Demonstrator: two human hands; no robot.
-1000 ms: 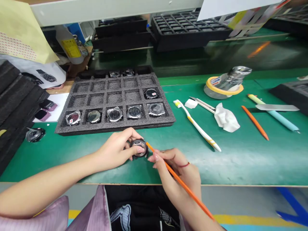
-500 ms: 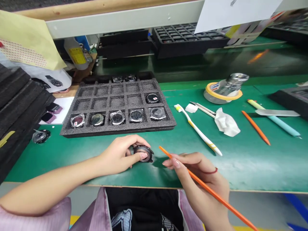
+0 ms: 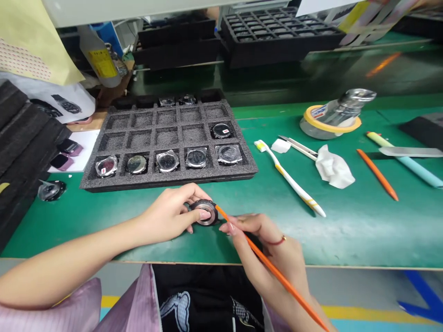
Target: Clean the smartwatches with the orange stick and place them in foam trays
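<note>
Near the front edge of the green bench, my left hand (image 3: 176, 210) is closed around a round watch case (image 3: 208, 217), its thumb pressed on the face turned toward me. The case has a dark rim and a metallic ring. My right hand (image 3: 270, 244) pinches a long thin orange stick (image 3: 273, 267) like a pen. The stick's tip meets the right edge of the watch case; whether it presses there I cannot tell. Just behind the hands lies a grey foam tray (image 3: 169, 178), with several film-wrapped watch cases in its front row.
To the right lie a toothbrush (image 3: 294, 184), tweezers (image 3: 299, 147), a crumpled white tissue (image 3: 334, 168), an orange pointed stick (image 3: 377, 174) and a tape roll (image 3: 320, 129) holding a tilted metal-topped bottle (image 3: 349, 106). Stacked black foam (image 3: 27, 133) and a loose watch case (image 3: 51, 189) are left.
My right hand has moved left, bringing the orange stick's tip from apart to the watch case's edge. The case has turned to show more of its ringed face. The camera view has shifted slightly.
</note>
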